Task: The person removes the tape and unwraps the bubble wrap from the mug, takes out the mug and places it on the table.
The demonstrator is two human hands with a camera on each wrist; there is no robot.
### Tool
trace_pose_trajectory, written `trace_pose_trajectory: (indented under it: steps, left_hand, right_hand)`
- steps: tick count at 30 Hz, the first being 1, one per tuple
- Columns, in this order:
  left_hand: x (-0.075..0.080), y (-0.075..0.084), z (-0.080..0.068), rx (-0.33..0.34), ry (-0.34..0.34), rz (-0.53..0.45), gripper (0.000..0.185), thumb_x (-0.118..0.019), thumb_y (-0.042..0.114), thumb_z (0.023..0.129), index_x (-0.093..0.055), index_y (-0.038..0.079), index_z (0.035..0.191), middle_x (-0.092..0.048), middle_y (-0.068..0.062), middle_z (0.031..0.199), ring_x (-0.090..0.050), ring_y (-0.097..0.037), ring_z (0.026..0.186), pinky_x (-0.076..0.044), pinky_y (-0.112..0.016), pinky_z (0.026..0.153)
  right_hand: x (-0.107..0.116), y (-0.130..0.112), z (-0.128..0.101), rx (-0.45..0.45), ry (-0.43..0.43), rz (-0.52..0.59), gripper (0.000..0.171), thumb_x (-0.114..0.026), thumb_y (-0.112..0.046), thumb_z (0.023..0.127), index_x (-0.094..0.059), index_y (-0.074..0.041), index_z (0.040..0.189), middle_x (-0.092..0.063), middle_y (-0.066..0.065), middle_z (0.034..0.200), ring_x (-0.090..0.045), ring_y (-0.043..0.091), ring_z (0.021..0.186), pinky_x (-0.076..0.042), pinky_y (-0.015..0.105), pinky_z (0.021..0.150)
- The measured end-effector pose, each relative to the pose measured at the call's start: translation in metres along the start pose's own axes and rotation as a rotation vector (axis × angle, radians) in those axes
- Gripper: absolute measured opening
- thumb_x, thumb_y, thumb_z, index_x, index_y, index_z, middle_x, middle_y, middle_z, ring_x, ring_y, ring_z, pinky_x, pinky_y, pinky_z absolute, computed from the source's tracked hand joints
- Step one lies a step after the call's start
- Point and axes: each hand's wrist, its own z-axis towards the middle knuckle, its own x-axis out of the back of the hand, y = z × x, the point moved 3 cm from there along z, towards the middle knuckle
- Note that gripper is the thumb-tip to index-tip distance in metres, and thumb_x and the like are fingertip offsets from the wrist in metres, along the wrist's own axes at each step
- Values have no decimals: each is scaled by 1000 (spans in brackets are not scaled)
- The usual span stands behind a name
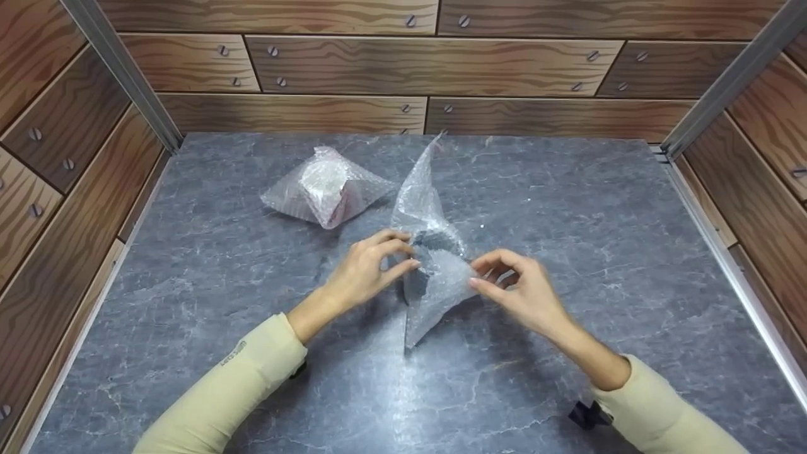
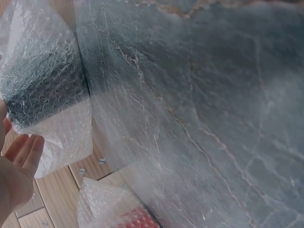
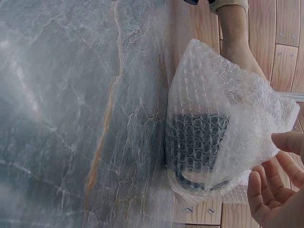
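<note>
A sheet of bubble wrap [image 1: 441, 284] stands in peaked folds at the middle of the table, around a dark object [image 3: 197, 142]. Through the bubbles, a curved part like a mug's handle shows low on this object in the right wrist view. My right hand [image 1: 526, 293] pinches the wrap's right corner between thumb and fingers. On the opposite side, my left hand [image 1: 362, 271] touches the wrap with its fingertips, thumb and index finger apart. Behind and to the left sits another bubble-wrapped bundle [image 1: 325, 186], apart from both hands, with something red [image 2: 137, 218] showing through.
Under everything lies a grey marbled tabletop [image 1: 208, 265]. Wood-patterned panels [image 1: 435, 66] stand along the back and sides, with metal posts [image 1: 725, 82] at the rear corners. A small black item [image 1: 589, 415] is by the right sleeve.
</note>
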Motion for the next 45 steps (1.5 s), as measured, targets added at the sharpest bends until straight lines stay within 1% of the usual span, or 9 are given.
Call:
trace_pose_trajectory:
  steps: [7, 14, 23, 31, 35, 40, 43, 45]
  left_hand:
    - [1, 1, 0, 23, -18, -8, 24, -76, 30, 97, -78, 10, 109, -74, -13, 126, -76, -32, 112, -62, -40, 104]
    - [0, 1, 1, 49, -53, -8, 24, -75, 30, 97, -78, 10, 111, -73, -14, 129, -75, -33, 112, -61, -42, 105]
    - [0, 0, -1, 20, -13, -28, 22, -76, 28, 97, -77, 9, 107, -74, -14, 124, -76, -34, 112, -63, -42, 101]
    - [-1, 0, -1, 15, -5, -18, 22, -76, 29, 97, -78, 9, 106, -75, -13, 123, -76, -32, 112, -63, -41, 101]
    - [0, 0, -1, 9, -1, -16, 21, -77, 28, 96, -77, 9, 106, -74, -13, 123, -76, -32, 111, -62, -40, 102]
    - [0, 1, 0, 21, -11, -28, 22, -76, 29, 97, -77, 9, 107, -74, -14, 125, -76, -32, 111, -62, -42, 103]
    - [0, 1, 0, 33, -11, -38, 23, -76, 30, 97, -77, 10, 107, -74, -13, 125, -76, -32, 111, -61, -41, 104]
    - [0, 1, 0, 36, -9, -43, 22, -76, 30, 97, -77, 10, 107, -74, -13, 124, -75, -32, 112, -61, -41, 104]
  right_hand:
    - [2, -3, -3, 40, -31, -21, 19, -85, -8, 87, -77, -12, 104, -79, 5, 98, -67, 3, 84, -56, 19, 72]
    - [2, -4, -10, 66, -46, -38, 19, -86, -10, 86, -78, -14, 103, -79, 2, 98, -67, 2, 85, -59, 21, 72]
    - [0, -1, -20, 73, -104, -35, 20, -85, -10, 87, -78, -15, 104, -78, 2, 100, -66, 1, 88, -59, 22, 74]
    - [0, 2, -28, 112, -140, -35, 22, -86, -8, 85, -77, -16, 104, -77, 1, 102, -71, 12, 93, -63, 24, 76]
    - [0, 3, -30, 150, -166, -46, 21, -86, -11, 86, -77, -18, 105, -76, 0, 103, -70, 8, 95, -64, 25, 79]
    - [-1, 2, -34, 211, -175, -89, 20, -86, -14, 87, -76, -20, 104, -76, -3, 103, -68, 6, 97, -65, 29, 80]
    - [-4, 3, -38, 227, -179, -128, 21, -86, -15, 87, -76, -22, 104, -75, -5, 103, -65, 5, 98, -64, 29, 81]
    - [-5, 3, -40, 227, -185, -159, 21, -86, -16, 86, -76, -22, 104, -74, -6, 104, -65, 7, 98, -63, 28, 82]
